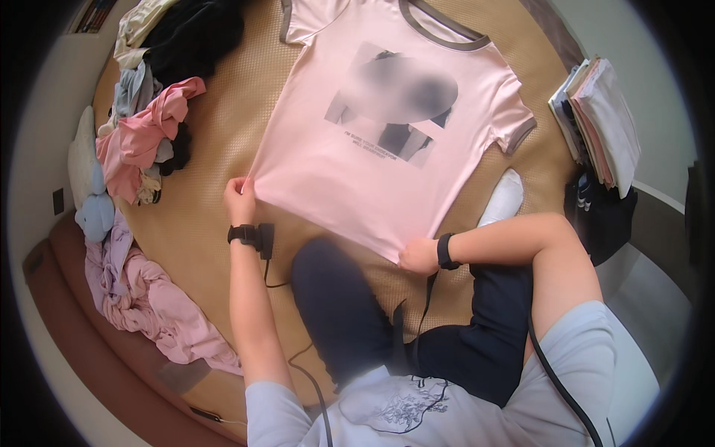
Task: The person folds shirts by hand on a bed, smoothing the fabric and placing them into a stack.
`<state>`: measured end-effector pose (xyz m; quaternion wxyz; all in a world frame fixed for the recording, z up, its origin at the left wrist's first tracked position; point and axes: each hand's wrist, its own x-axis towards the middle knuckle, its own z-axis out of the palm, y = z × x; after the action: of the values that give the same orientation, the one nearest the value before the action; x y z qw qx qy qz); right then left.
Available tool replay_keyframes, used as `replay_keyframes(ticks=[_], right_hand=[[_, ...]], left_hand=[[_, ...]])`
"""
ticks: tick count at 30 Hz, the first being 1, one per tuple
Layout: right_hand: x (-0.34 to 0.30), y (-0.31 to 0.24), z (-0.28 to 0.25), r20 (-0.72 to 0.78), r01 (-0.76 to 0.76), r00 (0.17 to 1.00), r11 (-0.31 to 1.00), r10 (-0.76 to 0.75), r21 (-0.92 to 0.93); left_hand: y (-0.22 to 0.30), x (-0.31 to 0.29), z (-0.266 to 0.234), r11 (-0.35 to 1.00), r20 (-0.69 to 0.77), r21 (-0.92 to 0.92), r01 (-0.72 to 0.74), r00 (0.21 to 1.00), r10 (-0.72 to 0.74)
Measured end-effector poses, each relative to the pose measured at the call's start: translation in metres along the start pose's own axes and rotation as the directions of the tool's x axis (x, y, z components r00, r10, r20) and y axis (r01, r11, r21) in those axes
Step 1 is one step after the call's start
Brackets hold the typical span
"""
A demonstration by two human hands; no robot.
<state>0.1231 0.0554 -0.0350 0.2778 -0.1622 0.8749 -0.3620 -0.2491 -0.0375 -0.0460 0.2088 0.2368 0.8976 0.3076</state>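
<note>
A pink T-shirt (313,164) with dark neck and sleeve trim lies face up and spread out before me, its collar at the far end. On its chest is a grey printed picture with lettering below. My left hand (240,200) pinches the hem's left corner. At the hem's right corner, my right hand (419,255) is closed on the fabric. Between the two hands the hem runs fairly straight, slanting down to the right. Both wrists wear black straps, and the left one carries a small dark box with a cable.
Rumpled clothes (153,134) are heaped at the far left, near a blue plush toy (95,216). Pink crumpled cloth (167,302) lies at the near left. Folded garments (603,119) are stacked at the right above a black bundle (605,216). A woven tan mat (201,223) lies beneath.
</note>
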Motion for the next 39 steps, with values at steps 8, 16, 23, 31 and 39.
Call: replay_keyframes(ticks=[8, 16, 23, 31, 39], right_hand=[[-0.032, 0.038, -0.064, 0.043, -0.319, 0.941, 0.841, 0.335, 0.437], [-0.224, 0.203, -0.075, -0.469, -0.478, -0.351, 0.275, 0.811, 0.834], [-0.241, 0.201, -0.041, -0.505, -0.479, -0.469, 0.271, 0.725, 0.835], [-0.238, 0.181, -0.071, -0.085, -0.227, -0.257, 0.025, 0.963, 0.974], [-0.243, 0.187, -0.083, -0.116, -0.006, -0.251, 0.118, 0.961, 0.993]], left_hand=[[0.058, -0.034, 0.007, 0.938, -0.130, 0.295, -0.181, 0.965, 0.228], [0.142, -0.145, 0.074, 0.745, 0.638, -0.265, -0.612, 0.468, 0.612], [0.113, -0.207, 0.118, 0.593, 0.781, -0.220, -0.774, 0.225, 0.583], [0.106, -0.211, 0.134, 0.503, 0.827, -0.017, -0.864, 0.270, 0.493], [0.124, -0.224, 0.128, 0.300, 0.907, 0.066, -0.952, 0.182, 0.379]])
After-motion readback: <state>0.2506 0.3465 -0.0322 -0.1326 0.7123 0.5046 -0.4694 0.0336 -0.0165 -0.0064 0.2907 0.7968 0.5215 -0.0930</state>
